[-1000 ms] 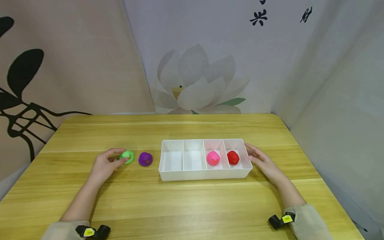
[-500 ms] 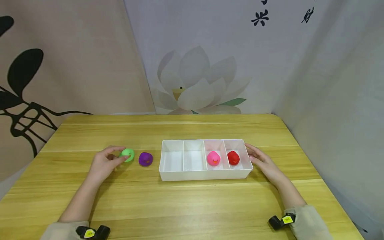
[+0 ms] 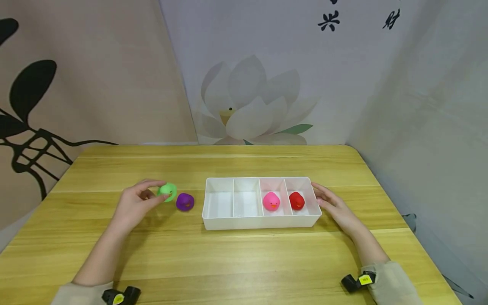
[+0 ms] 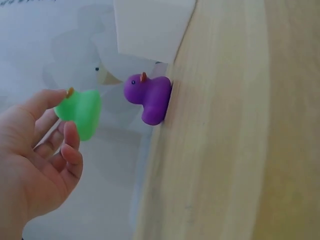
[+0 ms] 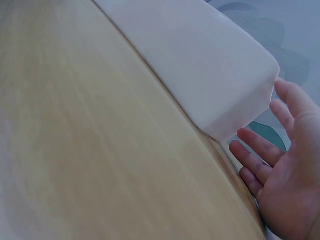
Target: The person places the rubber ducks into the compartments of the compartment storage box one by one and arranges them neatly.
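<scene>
My left hand (image 3: pixel 135 205) pinches a green rubber duck (image 3: pixel 167 192) between thumb and fingers; in the left wrist view the green duck (image 4: pixel 82 112) hangs clear of the table. Just right of it a purple duck (image 3: pixel 185 202) sits on the wood. A white tray (image 3: pixel 263 223) with several compartments stands at the centre, with a pink duck (image 3: pixel 271 201) and, in the rightmost compartment, a red duck (image 3: pixel 296 201). At the tray's right end my right hand (image 3: pixel 339 212) rests with relaxed fingers; in the right wrist view its fingertips touch the tray's end (image 5: pixel 245 112).
The wooden table (image 3: pixel 236 267) runs up to a printed curtain (image 3: pixel 267 42) behind it. The purple duck stands between my left hand and the tray. The tray's two left compartments (image 3: pixel 220 199) hold nothing.
My left hand has lifted the green duck off the table and moved it slightly right and away from me. The tray and my right hand have stayed in place.
</scene>
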A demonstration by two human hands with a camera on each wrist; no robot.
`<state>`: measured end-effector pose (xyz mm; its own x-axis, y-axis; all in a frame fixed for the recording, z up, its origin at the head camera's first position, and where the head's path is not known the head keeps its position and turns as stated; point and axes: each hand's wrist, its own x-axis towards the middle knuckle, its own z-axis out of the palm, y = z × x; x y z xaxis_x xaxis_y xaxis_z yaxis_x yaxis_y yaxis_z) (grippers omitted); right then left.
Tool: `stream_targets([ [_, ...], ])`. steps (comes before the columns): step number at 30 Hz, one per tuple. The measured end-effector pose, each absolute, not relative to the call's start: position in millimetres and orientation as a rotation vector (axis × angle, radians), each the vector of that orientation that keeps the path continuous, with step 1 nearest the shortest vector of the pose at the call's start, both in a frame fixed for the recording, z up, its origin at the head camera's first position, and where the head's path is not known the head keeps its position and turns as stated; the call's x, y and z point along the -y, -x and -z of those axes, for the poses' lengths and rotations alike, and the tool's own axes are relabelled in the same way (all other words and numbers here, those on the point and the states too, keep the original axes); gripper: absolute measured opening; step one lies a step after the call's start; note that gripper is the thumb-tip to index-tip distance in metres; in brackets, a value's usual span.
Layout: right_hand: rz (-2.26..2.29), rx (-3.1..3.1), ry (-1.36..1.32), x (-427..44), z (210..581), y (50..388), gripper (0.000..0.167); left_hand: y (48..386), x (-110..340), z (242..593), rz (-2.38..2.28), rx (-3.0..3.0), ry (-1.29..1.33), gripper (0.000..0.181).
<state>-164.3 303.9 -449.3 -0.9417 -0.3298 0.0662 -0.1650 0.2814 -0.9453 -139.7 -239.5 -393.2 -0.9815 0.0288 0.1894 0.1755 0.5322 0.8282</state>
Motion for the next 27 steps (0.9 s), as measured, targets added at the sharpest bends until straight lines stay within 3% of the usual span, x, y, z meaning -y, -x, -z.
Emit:
stream_targets([
  [27,1.709,-2.42,0.429,-299.7,442.2,161.4,0.051,140.9,173.4,347.3,1.779,2.596,0.522,0.034],
])
